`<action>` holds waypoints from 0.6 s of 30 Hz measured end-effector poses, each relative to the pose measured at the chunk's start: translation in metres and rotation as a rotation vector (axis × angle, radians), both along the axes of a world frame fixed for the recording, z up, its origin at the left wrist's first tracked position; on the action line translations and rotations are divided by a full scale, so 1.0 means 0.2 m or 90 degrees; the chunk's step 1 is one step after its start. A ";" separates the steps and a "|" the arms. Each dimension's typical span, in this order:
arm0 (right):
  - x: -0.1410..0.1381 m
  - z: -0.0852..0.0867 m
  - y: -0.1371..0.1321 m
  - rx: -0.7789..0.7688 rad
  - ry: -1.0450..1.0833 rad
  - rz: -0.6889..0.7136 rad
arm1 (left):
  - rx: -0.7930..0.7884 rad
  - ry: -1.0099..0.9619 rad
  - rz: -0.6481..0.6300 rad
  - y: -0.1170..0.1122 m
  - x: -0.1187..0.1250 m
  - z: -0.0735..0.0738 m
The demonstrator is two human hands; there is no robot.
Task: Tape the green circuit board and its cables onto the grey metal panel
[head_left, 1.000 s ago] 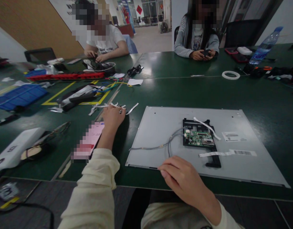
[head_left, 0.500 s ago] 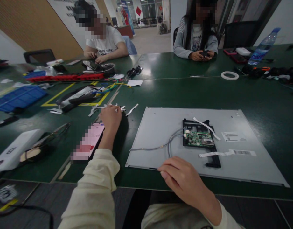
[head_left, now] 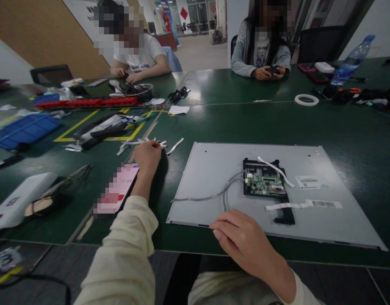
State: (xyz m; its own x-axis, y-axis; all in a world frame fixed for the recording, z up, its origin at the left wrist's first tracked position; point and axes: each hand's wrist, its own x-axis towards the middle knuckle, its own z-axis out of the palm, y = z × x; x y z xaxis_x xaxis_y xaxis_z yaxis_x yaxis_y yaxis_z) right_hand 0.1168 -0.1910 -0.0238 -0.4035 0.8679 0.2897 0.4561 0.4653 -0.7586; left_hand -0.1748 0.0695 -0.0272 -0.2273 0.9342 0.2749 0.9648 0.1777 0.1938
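Note:
My left hand (head_left: 147, 156) is closed beside a small heap of white strips (head_left: 140, 142), just past the phone (head_left: 126, 186). Its fingertips are pinched, and whether a strip is between them is hidden. My right hand (head_left: 244, 237) is over the near edge of a flat grey metal panel (head_left: 207, 169), thumb and fingers pressed together; anything in them is out of sight. On the panel sits a green circuit board (head_left: 266, 185) in a black bracket (head_left: 288, 209). A grey cable (head_left: 201, 198) leads from the board, one run reaching toward my right hand. White strips (head_left: 277, 171) lie over the bracket.
A white device (head_left: 21, 199) and a blue basket (head_left: 26, 129) stand at left. Tools and wires (head_left: 109, 127) lie within yellow tape lines. A tape roll (head_left: 306, 100) and a water bottle (head_left: 353, 61) are at far right. Two people sit across the green table (head_left: 233, 118).
My left hand's fingertips have shifted very slightly near the strips. The right hand, panel and board look the same.

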 end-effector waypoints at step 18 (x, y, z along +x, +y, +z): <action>-0.01 -0.01 0.00 0.007 -0.001 -0.003 | 0.048 0.131 -0.169 -0.03 0.15 0.01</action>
State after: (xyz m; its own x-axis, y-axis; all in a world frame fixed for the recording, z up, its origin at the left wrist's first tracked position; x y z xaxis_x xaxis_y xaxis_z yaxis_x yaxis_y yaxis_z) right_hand 0.1154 -0.1900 -0.0263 -0.4006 0.8662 0.2987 0.4592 0.4719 -0.7526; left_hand -0.1441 0.0638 -0.0247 0.0880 0.9284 0.3611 0.9958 -0.0915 -0.0073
